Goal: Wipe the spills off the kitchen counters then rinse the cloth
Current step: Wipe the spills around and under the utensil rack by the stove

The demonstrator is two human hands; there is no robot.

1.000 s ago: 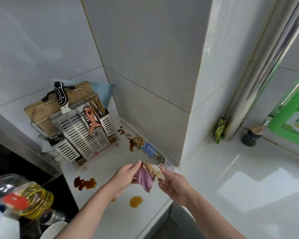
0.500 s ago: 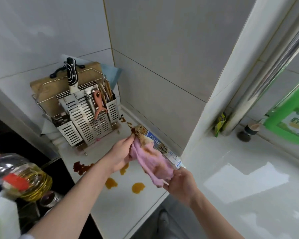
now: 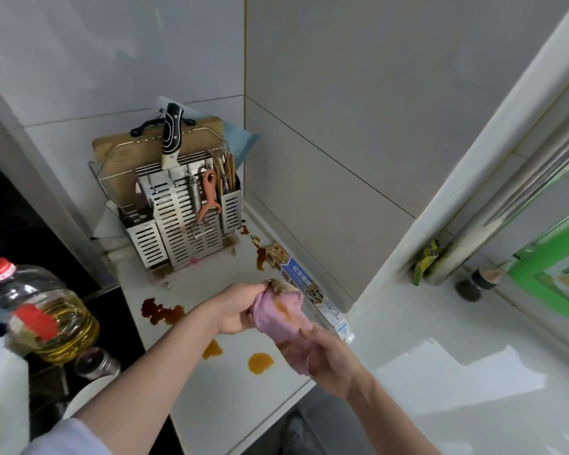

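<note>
Head view — left hand [image 3: 240, 307] and right hand [image 3: 326, 354] both grip the pink cloth [image 3: 281, 320].

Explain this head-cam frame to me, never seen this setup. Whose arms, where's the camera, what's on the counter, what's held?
There is no robot here. A person wears one wide-angle camera on the head, and it looks forward and down, so the two arms coming in from the bottom edge are the wearer's own.

The left hand and the right hand both grip a pink cloth, already stained brown and orange, held above the white counter.

On the counter lie a dark brown spill, two orange spills, and more brown drips near the corner, beside a long foil box against the wall. A metal rack behind holds a knife, a cutting board and chopsticks. An oil bottle stands at left, a green jug at right.

No spill looks wiped yet.
</note>
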